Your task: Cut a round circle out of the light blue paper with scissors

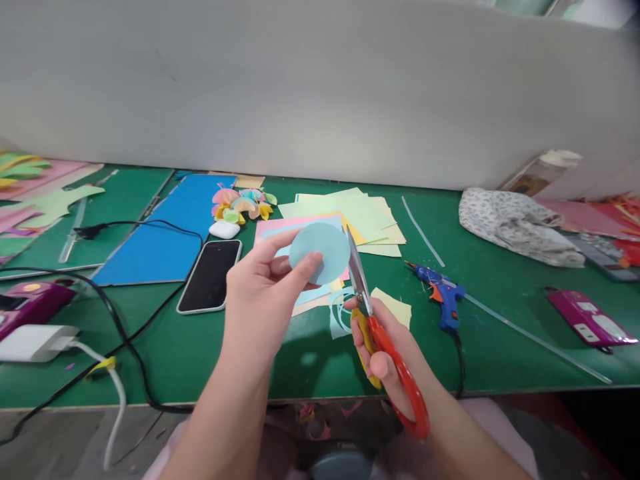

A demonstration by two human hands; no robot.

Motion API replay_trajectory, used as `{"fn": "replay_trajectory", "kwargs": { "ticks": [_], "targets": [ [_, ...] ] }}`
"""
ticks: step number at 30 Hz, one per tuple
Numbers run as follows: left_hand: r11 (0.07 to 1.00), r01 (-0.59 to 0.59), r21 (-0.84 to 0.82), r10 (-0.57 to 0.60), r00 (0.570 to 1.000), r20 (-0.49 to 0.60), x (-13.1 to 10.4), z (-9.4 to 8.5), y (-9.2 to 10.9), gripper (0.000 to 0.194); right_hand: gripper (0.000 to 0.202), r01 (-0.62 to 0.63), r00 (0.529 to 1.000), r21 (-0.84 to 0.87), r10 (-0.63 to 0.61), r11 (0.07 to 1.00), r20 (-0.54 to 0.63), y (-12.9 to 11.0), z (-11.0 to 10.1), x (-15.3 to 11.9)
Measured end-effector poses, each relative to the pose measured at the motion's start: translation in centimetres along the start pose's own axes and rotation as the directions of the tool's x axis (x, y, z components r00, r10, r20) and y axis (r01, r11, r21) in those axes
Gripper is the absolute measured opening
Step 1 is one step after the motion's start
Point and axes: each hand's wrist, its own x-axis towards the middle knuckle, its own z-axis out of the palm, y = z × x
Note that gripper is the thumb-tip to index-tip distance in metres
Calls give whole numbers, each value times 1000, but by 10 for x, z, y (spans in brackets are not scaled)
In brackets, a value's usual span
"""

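Note:
Between the thumb and fingers of my left hand [267, 280] is a light blue paper circle [327, 250], held up above the table. My right hand [390, 347] grips scissors [407, 383] with one red and one yellow handle. Their blades point up and lie along the right edge of the circle; whether they touch it I cannot tell. Below hangs a thin curl of light blue paper [336, 312], near a pale yellow scrap [395, 307]. Behind the circle lie stacked sheets of coloured paper [345, 207], partly hidden by my left hand.
A blue glue gun [440, 290] with a clear stick lies right. To the left are a phone [210, 277], a white earphone case [225, 230], paper flowers [243, 203], a blue board [165, 233] and black cables [133, 353]. A patterned cloth [515, 227] lies far right.

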Motion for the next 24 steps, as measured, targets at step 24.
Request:
{"fn": "replay_trajectory", "kwargs": {
  "ticks": [24],
  "targets": [
    [1000,-4,-3,4,997,-81,5,-6,2,34,97,11,1000,-122,-11,992,5,17,-6,6]
  ]
}}
